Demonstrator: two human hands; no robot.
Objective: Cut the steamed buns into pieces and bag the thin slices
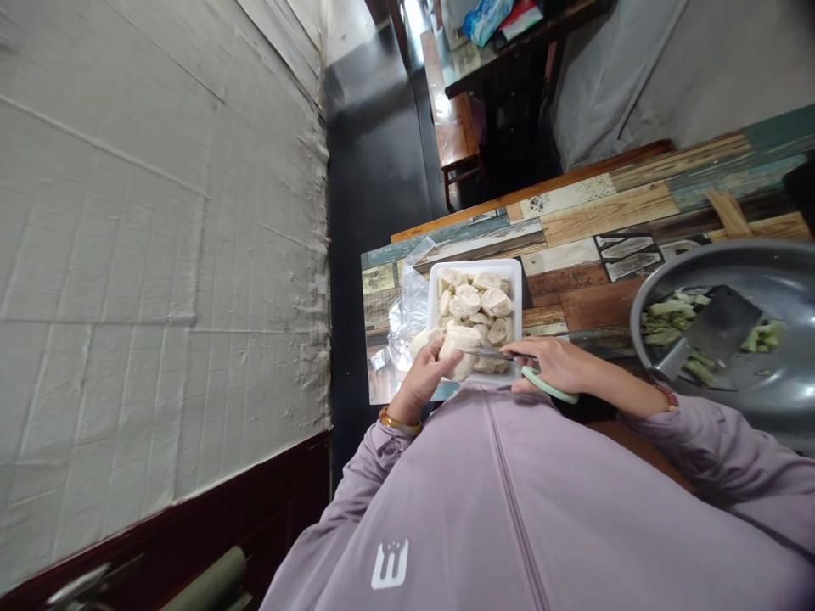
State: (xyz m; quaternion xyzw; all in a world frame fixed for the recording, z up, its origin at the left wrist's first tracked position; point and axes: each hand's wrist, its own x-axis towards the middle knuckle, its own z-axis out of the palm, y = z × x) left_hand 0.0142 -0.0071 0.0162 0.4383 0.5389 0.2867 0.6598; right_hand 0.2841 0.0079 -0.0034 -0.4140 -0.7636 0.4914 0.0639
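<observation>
Fingers of the left hand (421,375) are wrapped around a pale roll-like piece (463,344), held over the near-left part of a white tray (474,266) on the counter (589,304); those of the right hand (553,363) curl round the green-handled scissors (553,390), whose blades reach the piece, though how wide they stand I cannot tell. Cutting seems the step in hand; the next move likely calls for a steady hold, left fingertips clear of the blades. The piece looks creamy, plump and soft, like the swirled slices (468,299) filling the tray.
</observation>
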